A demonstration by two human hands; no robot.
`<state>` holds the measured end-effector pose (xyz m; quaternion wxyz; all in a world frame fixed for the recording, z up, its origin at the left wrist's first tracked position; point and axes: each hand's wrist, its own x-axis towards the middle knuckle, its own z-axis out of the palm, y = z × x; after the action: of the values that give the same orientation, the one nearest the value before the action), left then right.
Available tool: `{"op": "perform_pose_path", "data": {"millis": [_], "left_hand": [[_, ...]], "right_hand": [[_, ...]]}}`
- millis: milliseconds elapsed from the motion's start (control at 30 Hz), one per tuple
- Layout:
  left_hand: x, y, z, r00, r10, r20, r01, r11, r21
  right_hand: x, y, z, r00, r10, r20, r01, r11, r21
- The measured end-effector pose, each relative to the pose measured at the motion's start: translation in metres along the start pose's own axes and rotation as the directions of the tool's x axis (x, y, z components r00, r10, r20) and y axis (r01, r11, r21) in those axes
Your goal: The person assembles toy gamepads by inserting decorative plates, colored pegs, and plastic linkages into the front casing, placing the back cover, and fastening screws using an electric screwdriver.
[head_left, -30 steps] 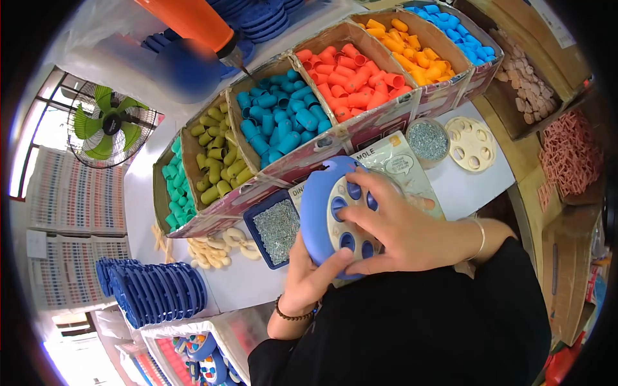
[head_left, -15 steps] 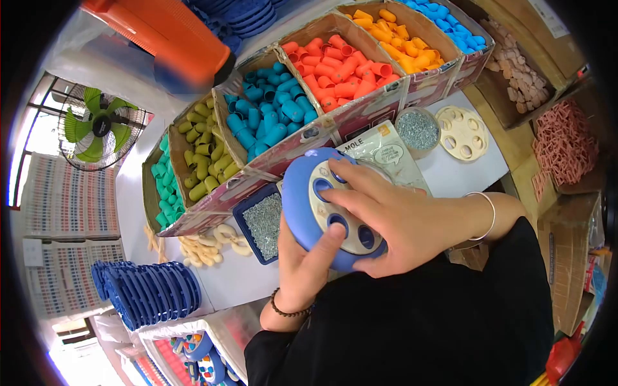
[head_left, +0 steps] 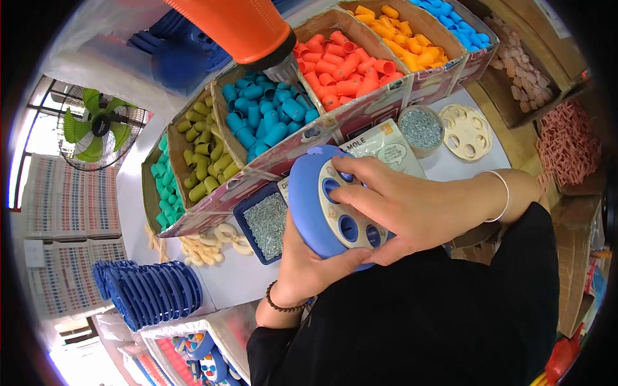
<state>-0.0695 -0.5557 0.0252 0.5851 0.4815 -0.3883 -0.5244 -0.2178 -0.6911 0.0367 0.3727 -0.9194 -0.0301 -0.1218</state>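
So my left grip (head_left: 308,267) is wrapped around the lower left rim of the blue toy (head_left: 309,202), and my right grip (head_left: 418,209) holds it from the other side, fingers over the cream face (head_left: 336,209). The toy is tilted between the two.

Room's tight just past both grips: the cardboard boxes (head_left: 283,157) run diagonally there, and the screw tray (head_left: 265,222) is just beside the left one. The orange tool (head_left: 241,29) hangs beyond them, its tip over the teal pieces (head_left: 267,116). Best open bit of counter (head_left: 225,283) is left of my left grip, before the blue stack (head_left: 154,293).

Can't see the toy's underside, and my right fingers cover part of the face. The printed card (head_left: 389,151) is half hidden beyond my right grip, black clothing (head_left: 418,315) blocks the near counter edge, and the tool's top is cut off.
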Motion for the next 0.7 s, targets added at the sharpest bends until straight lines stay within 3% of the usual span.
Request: {"op": "perform_pose_path", "data": {"millis": [233, 300, 433, 500, 600, 667, 700], "left_hand": [[0.006, 0.005, 0.003, 0.998, -0.029, 0.063, 0.026, 0.999, 0.047], [0.009, 0.005, 0.003, 0.993, -0.006, 0.117, -0.019, 0.977, 0.213], [0.010, 0.005, 0.010, 0.996, -0.004, 0.092, -0.010, 0.988, 0.151], [0.012, 0.005, 0.007, 0.989, 0.005, 0.151, -0.044, 0.966, 0.256], [0.005, 0.002, 0.009, 0.998, -0.001, 0.056, -0.016, 0.956, 0.293], [0.000, 0.012, -0.007, 0.995, -0.051, 0.087, 0.009, 0.905, 0.425], [-0.003, 0.005, -0.011, 0.998, -0.027, 0.065, -0.007, 0.879, 0.477]], "right_hand": [[0.001, -0.005, -0.006, 1.000, 0.019, 0.004, -0.019, 1.000, 0.003], [0.000, -0.009, -0.004, 0.999, 0.012, -0.037, -0.013, 0.999, -0.047], [-0.001, -0.011, -0.004, 0.999, 0.002, -0.044, -0.004, 1.000, -0.031], [-0.003, -0.009, -0.005, 1.000, -0.001, -0.026, 0.001, 1.000, 0.003], [-0.002, -0.008, -0.011, 0.996, -0.020, -0.089, 0.016, 0.999, -0.043], [-0.002, -0.005, -0.030, 0.922, 0.352, 0.163, -0.384, 0.891, 0.241], [-0.004, 0.002, -0.025, 0.916, 0.344, 0.205, -0.384, 0.901, 0.201]]}}
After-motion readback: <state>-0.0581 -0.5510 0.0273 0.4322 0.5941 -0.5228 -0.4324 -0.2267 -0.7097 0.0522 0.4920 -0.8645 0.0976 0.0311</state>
